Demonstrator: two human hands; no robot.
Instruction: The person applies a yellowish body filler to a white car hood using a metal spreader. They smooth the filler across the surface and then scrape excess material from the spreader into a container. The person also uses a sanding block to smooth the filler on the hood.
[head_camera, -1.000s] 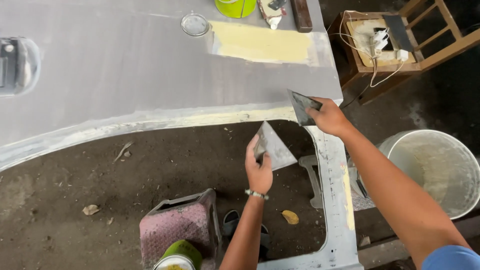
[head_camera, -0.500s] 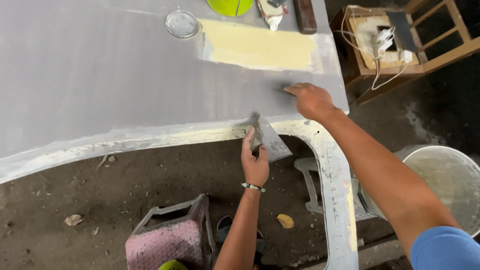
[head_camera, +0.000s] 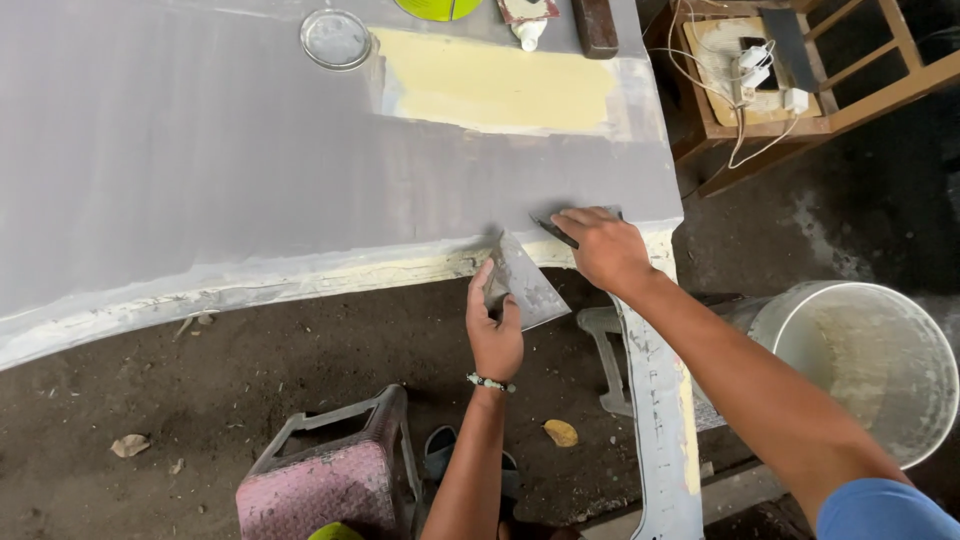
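A large grey primed panel (head_camera: 250, 160) fills the upper left, with a pale yellow filler patch (head_camera: 495, 85) near its far edge and a filler-smeared lower edge (head_camera: 300, 275). My right hand (head_camera: 600, 248) presses a dark putty knife (head_camera: 556, 231) flat onto the panel at its lower right corner. My left hand (head_camera: 495, 325), with a bead bracelet on its wrist, holds a wide grey metal spreader plate (head_camera: 525, 285) upright just below the panel's edge, next to the putty knife.
A round clear lid (head_camera: 336, 38), a green-yellow tin (head_camera: 437, 8) and a tube lie on the panel's far side. A wooden chair (head_camera: 800, 80) with cables stands at upper right. A white bucket (head_camera: 865, 365) and a pink stool (head_camera: 330, 480) stand on the dirt floor.
My right hand has brought the putty knife down from the air onto the panel and drawn it left along the lower corner. My left hand has lifted the spreader plate up to the edge.
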